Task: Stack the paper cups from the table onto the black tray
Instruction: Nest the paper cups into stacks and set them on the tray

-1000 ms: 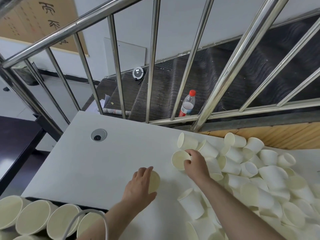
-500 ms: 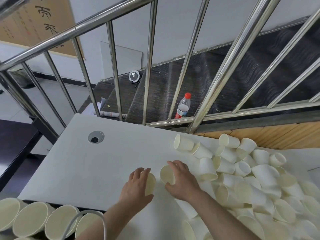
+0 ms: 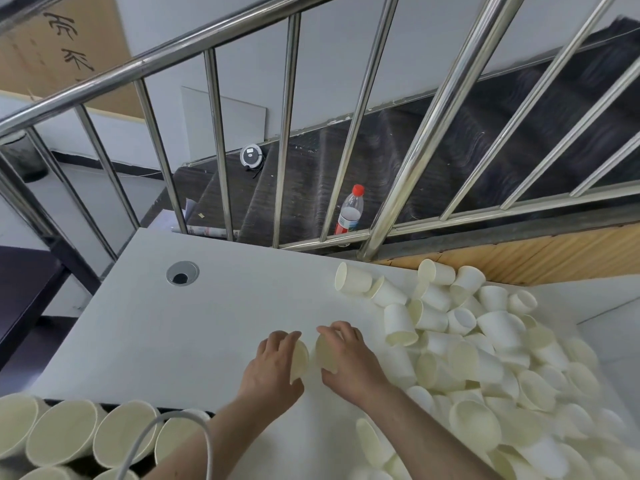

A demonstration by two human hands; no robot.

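One cup (image 3: 300,356) is gripped by the left hand (image 3: 273,370), another cup (image 3: 325,353) by the right hand (image 3: 349,362), mouths facing, nearly touching above the desk (image 3: 207,323). Nesting step judged; alignment needed next. Black tray (image 3: 104,407) lies left-below; loose cups (image 3: 485,358) right.

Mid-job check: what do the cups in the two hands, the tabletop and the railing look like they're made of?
Cup in the left hand and cup in the right hand: thin paper, matte cream, it seems, like the loose pile.
Tabletop: smooth matte white, probably laminate; a metal-ringed cable hole is set in it.
Railing: polished steel by its bright mirror reflections.
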